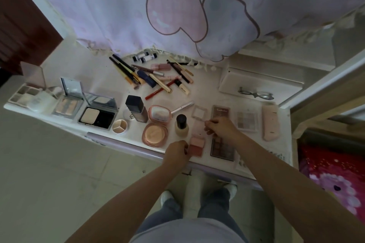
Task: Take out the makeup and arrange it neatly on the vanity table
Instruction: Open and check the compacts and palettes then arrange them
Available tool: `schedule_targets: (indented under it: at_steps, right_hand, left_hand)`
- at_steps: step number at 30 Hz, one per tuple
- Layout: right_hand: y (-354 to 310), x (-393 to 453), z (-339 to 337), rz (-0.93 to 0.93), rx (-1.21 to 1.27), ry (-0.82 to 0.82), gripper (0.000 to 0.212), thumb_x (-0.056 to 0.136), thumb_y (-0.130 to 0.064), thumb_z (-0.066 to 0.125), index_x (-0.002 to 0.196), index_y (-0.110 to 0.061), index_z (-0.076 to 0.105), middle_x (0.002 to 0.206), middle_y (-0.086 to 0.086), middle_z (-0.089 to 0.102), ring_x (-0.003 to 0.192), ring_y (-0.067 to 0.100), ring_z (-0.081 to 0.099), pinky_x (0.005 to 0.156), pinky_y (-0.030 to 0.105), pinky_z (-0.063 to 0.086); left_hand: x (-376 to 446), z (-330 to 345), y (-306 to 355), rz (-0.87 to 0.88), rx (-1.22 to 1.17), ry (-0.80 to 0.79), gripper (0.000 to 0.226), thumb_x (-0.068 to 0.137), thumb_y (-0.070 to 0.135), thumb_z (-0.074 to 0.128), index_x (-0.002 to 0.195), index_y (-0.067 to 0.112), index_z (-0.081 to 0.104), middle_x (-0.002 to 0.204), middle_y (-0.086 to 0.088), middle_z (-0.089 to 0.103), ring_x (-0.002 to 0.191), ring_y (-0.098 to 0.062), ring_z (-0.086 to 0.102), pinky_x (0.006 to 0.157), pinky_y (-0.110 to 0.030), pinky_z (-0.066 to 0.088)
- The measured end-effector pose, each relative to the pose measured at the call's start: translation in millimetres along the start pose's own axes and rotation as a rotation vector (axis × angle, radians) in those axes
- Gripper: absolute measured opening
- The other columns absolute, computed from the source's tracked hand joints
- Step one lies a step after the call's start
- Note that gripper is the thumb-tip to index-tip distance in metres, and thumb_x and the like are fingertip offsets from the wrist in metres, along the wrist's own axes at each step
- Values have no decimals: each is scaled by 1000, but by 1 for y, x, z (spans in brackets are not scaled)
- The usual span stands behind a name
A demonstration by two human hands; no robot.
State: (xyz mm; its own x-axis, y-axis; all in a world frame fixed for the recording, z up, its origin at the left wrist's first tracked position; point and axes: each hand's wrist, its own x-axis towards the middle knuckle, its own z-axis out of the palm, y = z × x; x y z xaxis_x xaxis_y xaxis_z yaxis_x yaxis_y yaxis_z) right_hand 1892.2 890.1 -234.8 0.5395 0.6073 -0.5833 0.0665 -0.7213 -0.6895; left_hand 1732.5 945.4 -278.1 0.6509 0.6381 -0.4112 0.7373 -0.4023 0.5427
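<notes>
The small pink blush palette [196,145] lies open at the surface's [203,92] front edge, long axis running away from the person. The left hand [176,151] grips its near left side; the right hand [219,127] pinches its raised clear lid.

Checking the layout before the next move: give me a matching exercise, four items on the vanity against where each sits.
Items:
1. eyeglasses
2. round pink compact
3. pencil pile
4. small pink palette

Places:
A. between the left hand and right hand
B. far edge, under the hanging cloth
C. on the white tray at right
D. open, left of the black-capped bottle

Pairs: 1-C, 2-D, 3-B, 4-A
</notes>
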Motion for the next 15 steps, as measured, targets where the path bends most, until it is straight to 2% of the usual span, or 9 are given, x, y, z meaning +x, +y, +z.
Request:
schedule_targets:
  at_steps: [2,5,8,10,12,13,15]
  right_hand:
    - [0,-1,-2,-37,-80,-5,27,94,-19,48,101,2,63,103,19,68,65,14,58,57,22,43]
    - [6,-6,-9,-145,-273,54,27,93,-20,49,104,-2,65,103,14,67,87,24,63,71,25,42]
    - [29,-19,-21,-252,-489,169,21,86,-21,58,93,-3,67,96,15,68,91,29,61,72,27,40]
    - [56,-28,-23,-336,-709,165,31,80,-27,63,103,-6,64,113,14,62,108,29,54,86,29,38]
    - [82,-34,-21,-317,-902,57,61,77,-39,64,131,-17,47,142,8,38,133,26,31,106,34,25]
    - [91,-35,-20,-299,-970,25,71,76,-43,63,137,-21,36,149,4,26,138,23,21,111,36,18]
    - [100,-31,-18,-305,-1012,34,76,75,-45,62,140,-23,29,151,1,21,139,18,17,113,37,9]
  left_hand:
    - [1,0,1,-1,18,-1,25,86,26,57,99,6,63,98,-12,67,94,-26,61,74,-26,41]
    - [2,-1,1,-13,31,-1,27,85,26,57,103,6,62,101,-11,66,97,-25,59,77,-27,42]
    - [-3,0,-4,-32,51,4,34,83,24,60,114,9,58,107,-8,63,102,-22,57,81,-26,42]
    - [-9,1,-10,-28,49,9,35,83,22,61,115,10,57,110,-6,61,103,-20,57,81,-23,41]
    - [-15,1,-14,8,75,11,32,83,19,57,114,10,57,110,-6,61,102,-20,57,79,-22,41]
    - [-18,0,-15,36,99,10,31,84,17,55,114,10,58,111,-7,60,102,-21,57,80,-23,43]
    - [-21,-2,-16,97,135,3,34,85,15,52,118,11,56,116,-8,56,105,-21,56,86,-25,43]
